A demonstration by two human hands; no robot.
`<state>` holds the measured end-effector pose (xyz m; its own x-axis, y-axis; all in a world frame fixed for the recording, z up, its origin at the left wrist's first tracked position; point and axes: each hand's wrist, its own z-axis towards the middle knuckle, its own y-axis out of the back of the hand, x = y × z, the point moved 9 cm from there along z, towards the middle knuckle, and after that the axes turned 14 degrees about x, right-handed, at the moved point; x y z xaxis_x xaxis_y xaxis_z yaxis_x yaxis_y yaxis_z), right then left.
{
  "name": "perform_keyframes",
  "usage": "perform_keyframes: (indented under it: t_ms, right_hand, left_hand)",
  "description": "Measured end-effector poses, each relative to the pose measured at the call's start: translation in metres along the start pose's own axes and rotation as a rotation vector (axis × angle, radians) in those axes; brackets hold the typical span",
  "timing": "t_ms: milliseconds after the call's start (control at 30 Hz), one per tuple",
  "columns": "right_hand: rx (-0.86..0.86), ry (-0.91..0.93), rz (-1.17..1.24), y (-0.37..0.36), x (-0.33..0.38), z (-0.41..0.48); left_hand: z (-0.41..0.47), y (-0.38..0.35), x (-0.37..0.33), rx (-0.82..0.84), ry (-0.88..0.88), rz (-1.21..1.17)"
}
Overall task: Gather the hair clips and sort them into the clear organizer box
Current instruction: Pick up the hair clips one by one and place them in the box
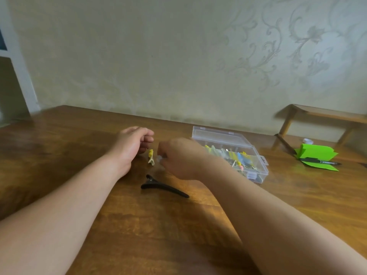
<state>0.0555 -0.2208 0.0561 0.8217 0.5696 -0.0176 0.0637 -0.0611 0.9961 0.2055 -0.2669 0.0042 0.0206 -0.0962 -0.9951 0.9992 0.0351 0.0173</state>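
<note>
Gathering is in hand: left grip (133, 143) lies loosely curled and empty on the brown wooden bench (168, 235), while the blurred right grip (178, 157), whose closure I cannot tell, is beside the small yellow hair clip (151, 156), with the long black plastic clip (162, 186) at its 6 o'clock, so next probably comes a fine pinch and a carry toward 2 o'clock into the clear plastic organizer box (222, 136).

Dim, soft light; right hand (179, 156) motion-blurred; frame edges bowed.

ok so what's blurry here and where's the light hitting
Head view: the right hand is motion-blurred, so what its fingers are doing is unclear. The left hand and black clip look sharper. Head view: a bright patch lies on the table beside the right forearm.
</note>
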Motion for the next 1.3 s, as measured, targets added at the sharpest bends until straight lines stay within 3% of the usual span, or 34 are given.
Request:
perform_keyframes:
  t_ms: [200,300,400,567,900,1133,1300]
  right_hand:
    - [-0.291,-0.183,0.588,0.045,-0.113,-0.068]
    - [-0.345,-0.353,0.524,0.043,-0.171,-0.111]
    - [-0.277,-0.494,0.456,0.023,-0.201,-0.131]
    - [-0.144,-0.504,0.321,0.003,-0.196,-0.125]
    - [-0.148,-0.456,0.267,0.0,-0.173,-0.11]
    - [-0.281,-0.472,0.28,0.014,-0.176,-0.118]
    - [-0.318,-0.331,0.375,0.033,-0.123,-0.091]
  left_hand:
    - [0.0,-0.002,-0.001,0.02,-0.001,-0.017]
    - [-0.003,-0.005,-0.004,0.039,-0.014,-0.009]
    - [-0.004,-0.006,-0.004,0.042,-0.016,-0.005]
    - [-0.002,-0.006,-0.002,0.05,-0.014,0.019]
    - [-0.001,-0.006,-0.002,0.057,-0.022,0.049]
    - [-0.001,-0.006,-0.003,0.056,-0.017,0.04]
    - [-0.005,-0.008,-0.005,0.034,-0.02,0.042]
